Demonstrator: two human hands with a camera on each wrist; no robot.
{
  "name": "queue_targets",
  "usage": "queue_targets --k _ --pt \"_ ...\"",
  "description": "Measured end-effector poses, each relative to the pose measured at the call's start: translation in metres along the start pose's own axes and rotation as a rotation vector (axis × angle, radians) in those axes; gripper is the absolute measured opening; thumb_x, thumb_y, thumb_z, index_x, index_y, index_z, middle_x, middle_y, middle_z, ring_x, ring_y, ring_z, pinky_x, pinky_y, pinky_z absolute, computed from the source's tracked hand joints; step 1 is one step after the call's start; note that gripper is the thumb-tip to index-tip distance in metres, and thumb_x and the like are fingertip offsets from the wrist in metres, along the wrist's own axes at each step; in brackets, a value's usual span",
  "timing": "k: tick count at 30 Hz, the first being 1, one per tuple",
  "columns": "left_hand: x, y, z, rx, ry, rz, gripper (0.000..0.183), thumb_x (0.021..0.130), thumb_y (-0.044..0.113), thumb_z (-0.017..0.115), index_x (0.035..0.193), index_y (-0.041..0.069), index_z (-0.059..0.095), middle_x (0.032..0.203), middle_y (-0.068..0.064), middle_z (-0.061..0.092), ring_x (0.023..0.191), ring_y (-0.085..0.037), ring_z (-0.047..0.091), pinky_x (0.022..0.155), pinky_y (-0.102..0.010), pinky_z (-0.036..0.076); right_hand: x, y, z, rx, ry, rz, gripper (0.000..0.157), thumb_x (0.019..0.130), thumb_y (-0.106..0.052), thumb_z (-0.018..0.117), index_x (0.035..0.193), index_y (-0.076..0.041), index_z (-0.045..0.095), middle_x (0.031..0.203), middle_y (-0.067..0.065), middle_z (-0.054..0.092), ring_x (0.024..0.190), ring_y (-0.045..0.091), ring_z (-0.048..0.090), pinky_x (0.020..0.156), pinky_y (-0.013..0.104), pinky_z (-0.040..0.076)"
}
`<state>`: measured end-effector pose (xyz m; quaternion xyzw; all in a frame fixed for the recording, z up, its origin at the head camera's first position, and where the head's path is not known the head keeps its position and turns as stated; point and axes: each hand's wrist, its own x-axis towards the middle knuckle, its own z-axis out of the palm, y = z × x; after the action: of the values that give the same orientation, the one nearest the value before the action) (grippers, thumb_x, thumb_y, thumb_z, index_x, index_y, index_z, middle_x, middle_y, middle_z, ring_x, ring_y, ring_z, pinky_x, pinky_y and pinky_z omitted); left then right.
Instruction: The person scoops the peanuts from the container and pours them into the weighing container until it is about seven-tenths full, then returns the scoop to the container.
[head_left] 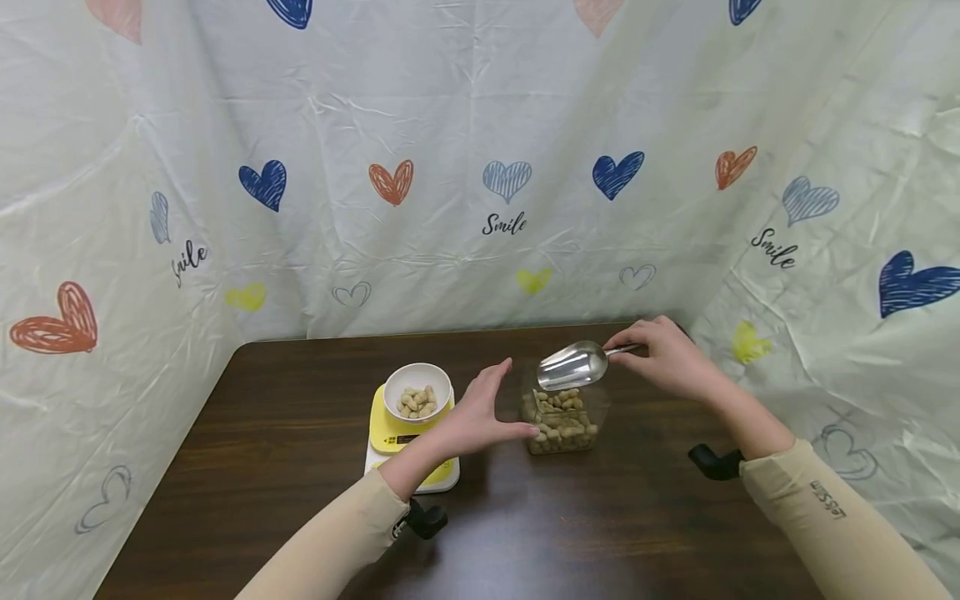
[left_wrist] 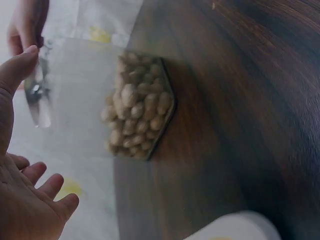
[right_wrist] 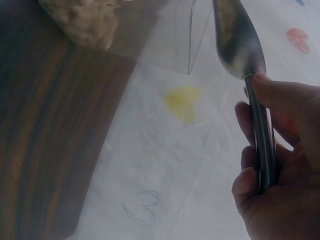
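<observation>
My right hand grips the handle of a shiny metal scoop, its thumb along the neck in the right wrist view. The scoop is over the mouth of a clear plastic container, tilted toward the left. Peanuts in their shells fill the lower part of that container. My left hand reaches to the container's left side with fingers spread and thumb extended, holding nothing. Left of it, a white bowl with several peanuts sits on a yellow and white kitchen scale.
The dark wooden table carries the scale and the container. A white curtain printed with hearts and the word Smile hangs behind it and at both sides. The bowl stands close beside the left forearm.
</observation>
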<state>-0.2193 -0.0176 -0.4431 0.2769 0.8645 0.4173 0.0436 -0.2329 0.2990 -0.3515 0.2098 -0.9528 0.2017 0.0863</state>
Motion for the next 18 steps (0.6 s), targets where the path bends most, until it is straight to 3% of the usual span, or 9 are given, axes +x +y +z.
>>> queue_targets --k 9,18 --pt "0.019 -0.004 0.021 -0.072 -0.031 -0.109 0.115 0.063 0.071 0.068 0.148 0.034 0.0 0.15 0.009 0.016 0.137 -0.014 0.015 0.104 -0.043 0.027 0.001 0.0 0.007 -0.11 -0.006 -0.06 0.015 0.082 -0.025 0.072 0.097 -0.027 0.071 0.095 -0.01 0.062 0.082 0.016 0.042 0.07 0.034 0.032" --pt "0.03 -0.005 0.03 -0.094 -0.029 -0.092 0.118 0.063 0.066 0.072 0.149 0.03 -0.001 0.15 0.008 0.018 0.136 -0.014 0.017 0.104 -0.04 0.026 0.004 -0.004 0.014 -0.176 -0.017 -0.123 0.016 0.079 -0.024 0.074 0.095 -0.024 0.071 0.094 -0.009 0.062 0.083 0.016 0.042 0.071 0.034 0.034"
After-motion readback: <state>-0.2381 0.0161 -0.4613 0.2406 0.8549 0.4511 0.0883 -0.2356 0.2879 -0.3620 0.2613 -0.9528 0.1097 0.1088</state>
